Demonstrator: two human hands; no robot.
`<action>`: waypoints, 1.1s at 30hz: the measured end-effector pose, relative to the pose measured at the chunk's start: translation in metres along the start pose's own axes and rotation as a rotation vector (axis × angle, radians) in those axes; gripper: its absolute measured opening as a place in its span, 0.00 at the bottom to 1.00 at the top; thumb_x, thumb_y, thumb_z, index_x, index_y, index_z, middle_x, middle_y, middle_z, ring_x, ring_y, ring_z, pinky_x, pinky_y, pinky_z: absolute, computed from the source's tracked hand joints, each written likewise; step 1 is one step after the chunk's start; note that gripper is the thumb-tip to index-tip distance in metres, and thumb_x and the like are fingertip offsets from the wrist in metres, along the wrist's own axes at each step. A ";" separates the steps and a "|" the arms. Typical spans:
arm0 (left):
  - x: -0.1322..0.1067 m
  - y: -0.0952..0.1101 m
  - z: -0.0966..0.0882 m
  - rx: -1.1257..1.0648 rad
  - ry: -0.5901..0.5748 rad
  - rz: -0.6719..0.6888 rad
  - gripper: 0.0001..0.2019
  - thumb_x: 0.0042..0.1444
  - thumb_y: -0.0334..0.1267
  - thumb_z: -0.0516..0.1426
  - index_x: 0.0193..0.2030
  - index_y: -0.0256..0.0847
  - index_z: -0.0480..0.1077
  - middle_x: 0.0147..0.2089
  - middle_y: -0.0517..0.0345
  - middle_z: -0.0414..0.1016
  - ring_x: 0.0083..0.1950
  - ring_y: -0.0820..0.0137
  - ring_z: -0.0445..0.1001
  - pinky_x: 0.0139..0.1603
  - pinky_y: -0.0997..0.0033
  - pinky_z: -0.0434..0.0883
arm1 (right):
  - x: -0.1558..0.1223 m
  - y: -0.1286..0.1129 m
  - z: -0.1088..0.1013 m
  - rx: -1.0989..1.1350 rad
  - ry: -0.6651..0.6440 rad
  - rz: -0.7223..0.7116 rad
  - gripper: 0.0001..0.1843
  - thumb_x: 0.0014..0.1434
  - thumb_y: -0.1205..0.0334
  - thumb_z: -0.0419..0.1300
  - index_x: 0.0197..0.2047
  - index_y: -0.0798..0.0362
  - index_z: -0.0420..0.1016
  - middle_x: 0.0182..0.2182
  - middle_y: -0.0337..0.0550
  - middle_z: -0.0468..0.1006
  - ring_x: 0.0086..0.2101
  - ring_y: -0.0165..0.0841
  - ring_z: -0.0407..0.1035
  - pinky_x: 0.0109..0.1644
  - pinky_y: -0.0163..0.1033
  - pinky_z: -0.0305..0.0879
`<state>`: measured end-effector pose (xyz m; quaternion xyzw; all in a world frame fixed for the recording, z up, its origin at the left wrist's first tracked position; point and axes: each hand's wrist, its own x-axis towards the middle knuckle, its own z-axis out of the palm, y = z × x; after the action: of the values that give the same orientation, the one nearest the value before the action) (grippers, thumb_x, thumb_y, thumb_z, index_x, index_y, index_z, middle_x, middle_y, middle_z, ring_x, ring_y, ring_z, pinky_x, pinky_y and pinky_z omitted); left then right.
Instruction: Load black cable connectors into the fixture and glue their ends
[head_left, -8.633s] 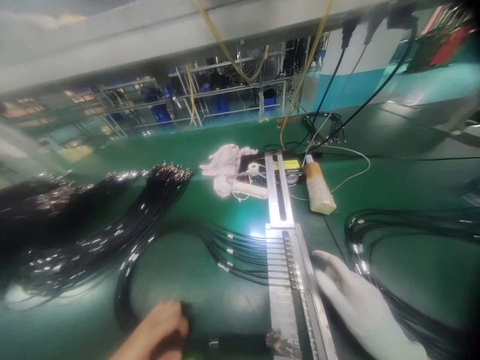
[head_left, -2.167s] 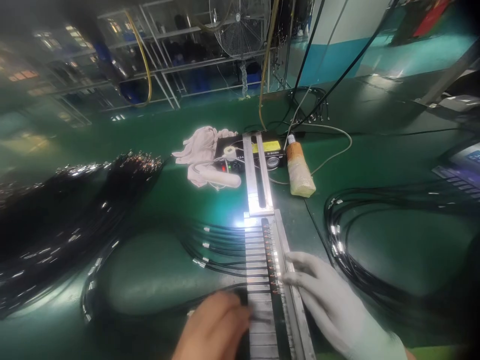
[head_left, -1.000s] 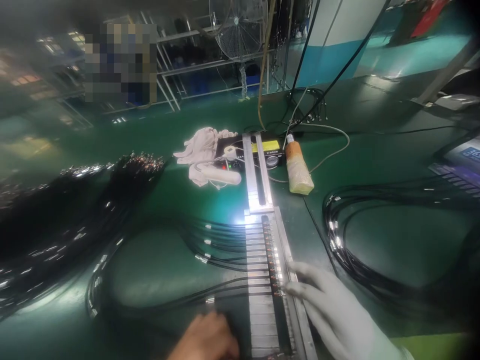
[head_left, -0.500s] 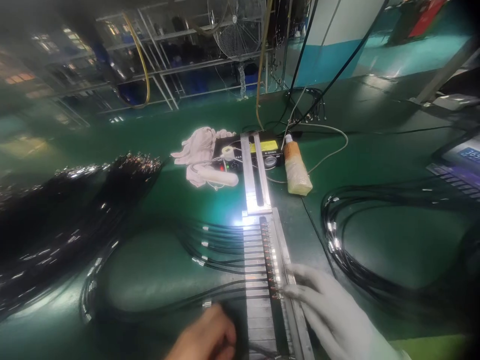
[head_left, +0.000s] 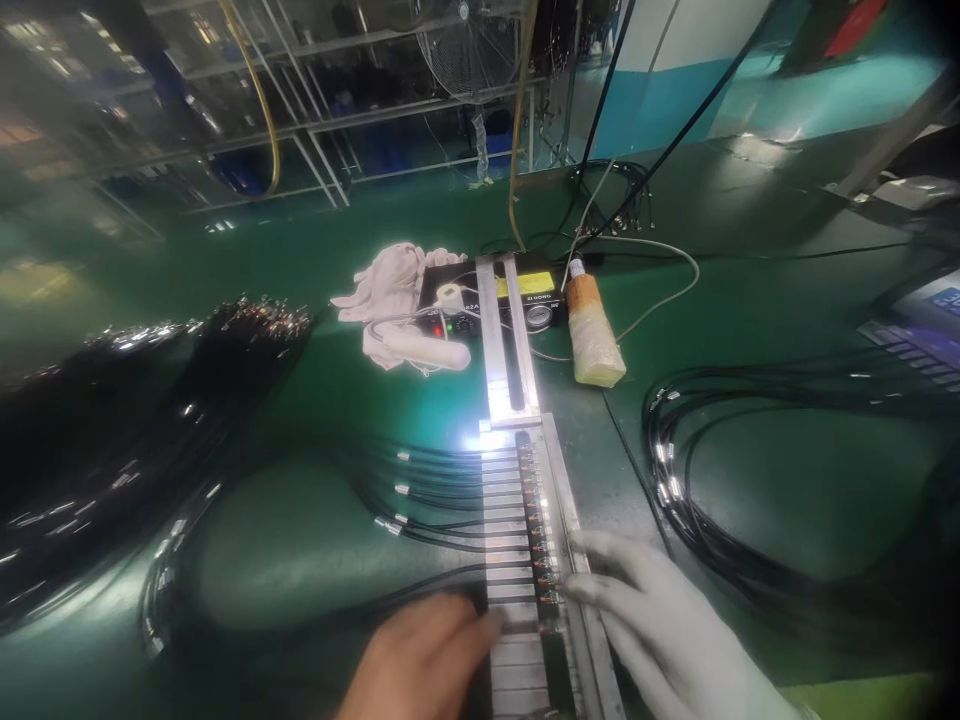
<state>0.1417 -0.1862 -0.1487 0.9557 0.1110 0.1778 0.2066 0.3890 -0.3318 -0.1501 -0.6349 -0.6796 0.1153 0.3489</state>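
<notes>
Keep the thin black cable straight across the slotted silver metal fixture. Bare left hand: beside it, blurred; grip indeterminable. White-gloved right hand: fingers extended at the fixture's edge, grasping nothing.

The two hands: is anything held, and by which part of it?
The left hand seems to pinch a black cable near its end, though blur leaves this unsure. The gloved right hand rests at the metal fixture; no grip shows.
</notes>
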 end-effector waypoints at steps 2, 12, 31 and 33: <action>-0.001 -0.004 0.009 0.057 0.043 0.040 0.17 0.69 0.32 0.42 0.52 0.39 0.71 0.35 0.53 0.75 0.32 0.70 0.74 0.33 0.74 0.74 | 0.000 0.000 0.000 0.008 -0.005 0.003 0.22 0.63 0.76 0.48 0.55 0.49 0.71 0.57 0.49 0.68 0.54 0.40 0.68 0.53 0.43 0.73; 0.012 -0.001 0.007 0.322 0.133 0.240 0.20 0.71 0.32 0.40 0.49 0.36 0.72 0.36 0.53 0.79 0.32 0.69 0.75 0.35 0.69 0.70 | 0.006 -0.005 -0.003 -0.008 0.057 -0.002 0.21 0.62 0.76 0.48 0.52 0.50 0.72 0.55 0.49 0.71 0.51 0.38 0.71 0.51 0.41 0.74; -0.015 0.001 0.013 0.337 0.024 0.003 0.18 0.71 0.42 0.45 0.58 0.47 0.71 0.43 0.50 0.74 0.43 0.64 0.72 0.48 0.62 0.69 | 0.005 -0.002 0.000 -0.009 0.076 -0.002 0.20 0.62 0.75 0.49 0.51 0.49 0.73 0.54 0.49 0.72 0.51 0.39 0.71 0.51 0.42 0.74; -0.018 0.001 0.013 0.330 -0.015 -0.034 0.19 0.72 0.42 0.43 0.61 0.48 0.69 0.38 0.53 0.72 0.39 0.65 0.71 0.45 0.62 0.68 | 0.003 0.000 0.001 -0.005 0.061 -0.007 0.20 0.63 0.75 0.49 0.51 0.49 0.73 0.54 0.50 0.71 0.52 0.39 0.70 0.51 0.42 0.74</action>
<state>0.1307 -0.1969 -0.1641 0.9759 0.1532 0.1468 0.0507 0.3886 -0.3284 -0.1499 -0.6364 -0.6713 0.0932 0.3683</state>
